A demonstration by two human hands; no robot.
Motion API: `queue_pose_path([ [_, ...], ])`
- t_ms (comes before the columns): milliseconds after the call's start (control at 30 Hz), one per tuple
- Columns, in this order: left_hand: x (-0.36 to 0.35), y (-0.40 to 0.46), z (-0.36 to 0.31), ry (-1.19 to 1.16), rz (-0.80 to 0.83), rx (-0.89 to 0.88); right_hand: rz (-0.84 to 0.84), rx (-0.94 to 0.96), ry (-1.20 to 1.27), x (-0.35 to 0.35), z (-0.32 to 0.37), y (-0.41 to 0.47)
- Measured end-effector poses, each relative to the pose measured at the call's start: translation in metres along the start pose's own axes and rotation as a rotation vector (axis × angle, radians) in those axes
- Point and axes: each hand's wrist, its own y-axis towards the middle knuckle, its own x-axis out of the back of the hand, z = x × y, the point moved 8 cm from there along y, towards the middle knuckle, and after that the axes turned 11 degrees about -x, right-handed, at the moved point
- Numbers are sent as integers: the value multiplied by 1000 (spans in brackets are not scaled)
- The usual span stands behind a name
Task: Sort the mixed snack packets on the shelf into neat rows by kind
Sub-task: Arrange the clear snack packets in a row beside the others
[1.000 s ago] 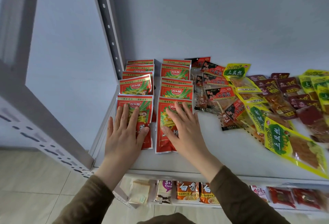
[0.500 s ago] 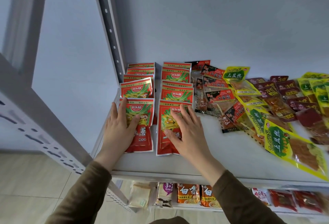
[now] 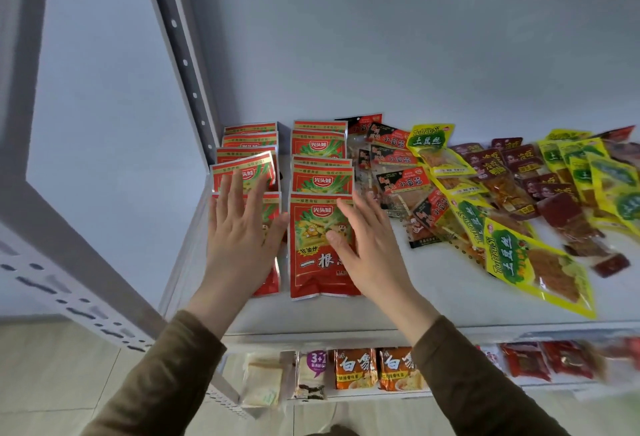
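Landmark: the upright shelf post at the left rear corner of the shelf. Just right of the post's foot stand two columns of red packets, overlapped front to back. The left hand lies flat, fingers straight and slightly spread, on the front packet of the left column, pressing and not gripping; its fingertips reach onto the packet behind. Compared with a second ago, this hand sits further up the column and that front packet looks pushed back, more squarely under its neighbours. The front packet of the right column is now mostly uncovered: the right hand has slid off toward its right edge, fingers extended, loosely together and holding nothing, thumb resting on the packet face. Judgement: the two red columns are being squared off, and this kind is nearly done. Further right of the post, the black-and-red packets lie in a rough fan, then the yellow packets slant across the shelf, and the dark maroon packets mix with more yellow ones at the far right. These are unchanged and unsorted, so most of the task remains. Below the shelf, a lower shelf carries other packets.
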Motion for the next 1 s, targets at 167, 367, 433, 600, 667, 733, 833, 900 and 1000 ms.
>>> queue_pose_path([
  [167, -19, 15, -72, -30, 83, -191, -63, -88, 66, 32, -31, -3],
  [367, -67, 32, -158, -150, 188, -351, -154, -137, 120, 66, -83, 0],
  [433, -93, 40, -184, -163, 221, -396, -109, -187, 105, 66, -107, 8],
  [600, -164, 58, -211, -99, 307, -335, 92, -243, 166, 75, -143, 16],
  [667, -178, 62, -212, -8, 320, -257, 134, -251, 166, 82, -156, 16],
  [733, -184, 64, -211, 73, 326, -190, 169, -234, 208, 84, -165, 18],
  [833, -183, 66, -212, 165, 335, -151, 259, -235, 313, 80, -168, 24],
  [900, -182, 66, -206, 184, 358, -132, 313, -239, 372, 76, -163, 26],
  [1000, -174, 69, -193, 213, 362, -101, 314, -214, 377, 69, -154, 28],
])
